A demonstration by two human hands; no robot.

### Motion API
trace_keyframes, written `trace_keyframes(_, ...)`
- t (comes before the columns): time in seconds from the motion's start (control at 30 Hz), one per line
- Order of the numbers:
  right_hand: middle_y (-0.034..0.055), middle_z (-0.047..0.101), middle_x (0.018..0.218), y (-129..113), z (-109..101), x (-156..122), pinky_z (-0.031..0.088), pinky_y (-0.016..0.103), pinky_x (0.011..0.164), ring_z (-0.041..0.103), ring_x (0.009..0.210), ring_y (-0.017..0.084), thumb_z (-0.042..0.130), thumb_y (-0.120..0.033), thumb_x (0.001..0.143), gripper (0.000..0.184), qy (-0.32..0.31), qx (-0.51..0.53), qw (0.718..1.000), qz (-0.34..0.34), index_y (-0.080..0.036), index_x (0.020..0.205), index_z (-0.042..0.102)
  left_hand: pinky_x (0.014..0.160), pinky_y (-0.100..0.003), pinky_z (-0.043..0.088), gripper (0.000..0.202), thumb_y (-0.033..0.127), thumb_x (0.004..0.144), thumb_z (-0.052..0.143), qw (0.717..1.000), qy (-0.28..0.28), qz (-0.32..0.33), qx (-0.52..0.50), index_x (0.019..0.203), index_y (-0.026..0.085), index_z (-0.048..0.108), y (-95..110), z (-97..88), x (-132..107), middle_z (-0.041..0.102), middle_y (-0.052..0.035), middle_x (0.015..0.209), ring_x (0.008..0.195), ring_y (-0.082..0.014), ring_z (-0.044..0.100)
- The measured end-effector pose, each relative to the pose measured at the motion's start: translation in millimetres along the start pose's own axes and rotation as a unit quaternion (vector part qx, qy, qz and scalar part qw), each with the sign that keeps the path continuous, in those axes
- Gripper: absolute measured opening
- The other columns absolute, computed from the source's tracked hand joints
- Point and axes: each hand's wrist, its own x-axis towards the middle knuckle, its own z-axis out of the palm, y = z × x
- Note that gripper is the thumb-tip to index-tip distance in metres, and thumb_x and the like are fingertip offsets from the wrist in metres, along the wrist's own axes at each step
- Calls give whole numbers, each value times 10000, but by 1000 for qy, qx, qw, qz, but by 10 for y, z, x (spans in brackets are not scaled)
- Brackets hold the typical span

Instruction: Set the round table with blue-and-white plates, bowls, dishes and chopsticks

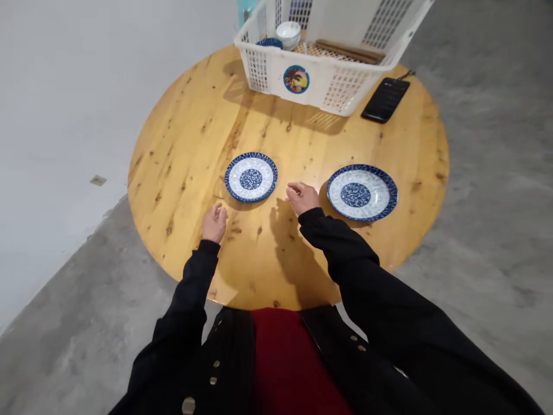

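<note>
A small blue-and-white plate (251,178) lies flat on the wooden table. My left hand (215,223) hovers near its lower left edge, fingers loosely bent and nothing in them. On the plate's other side is my right hand (303,198), apart from the rim, its fingers curved with a gap between them and holding nothing. A larger blue-and-white plate (362,192) rests just right of my right hand. Both plates have dark patterned rims and a speckled blue centre.
A white plastic basket (319,80) stands at the back of the round table (181,173). Inside are white bowls (288,34), a blue-patterned dish (270,43) and brown chopsticks (349,52). A black phone (386,100) lies right of the basket. A white wall is at left.
</note>
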Motion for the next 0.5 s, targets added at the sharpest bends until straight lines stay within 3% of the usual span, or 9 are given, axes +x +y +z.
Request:
trace_keyframes(0.1,98,736,966,-33,190,78,557,381,900,709,900,248,609,-304,838,331,44,-106,992,-51,-154,1110,724,903,-385,505,442,340,907,527,995,-29,44,81,1249,79,626,129,18,584,725,-128,973,905,-238,689)
trace_keyframes(0.2,107,737,966,-56,385,76,529,397,934,693,896,258,583,-326,846,363,77,-174,980,-51,-145,1122,733,950,-387,477,429,347,920,522,984,-72,100,126,1260,114,638,193,58,951,708,-117,999,979,-257,659)
trace_keyframes(0.33,102,723,946,-146,624,33,528,348,867,674,860,244,539,-337,867,360,103,-215,971,-28,-152,1098,743,978,-402,455,442,322,915,533,975,-119,138,130,1301,128,629,176,54,1182,674,-115,957,1027,-272,619)
trace_keyframes(0.5,104,696,969,-304,838,3,515,340,861,652,889,247,512,-321,881,362,178,-251,951,27,-162,1115,736,932,-376,480,444,263,892,537,974,-125,157,103,1306,136,636,90,48,1303,642,-98,942,950,-233,620)
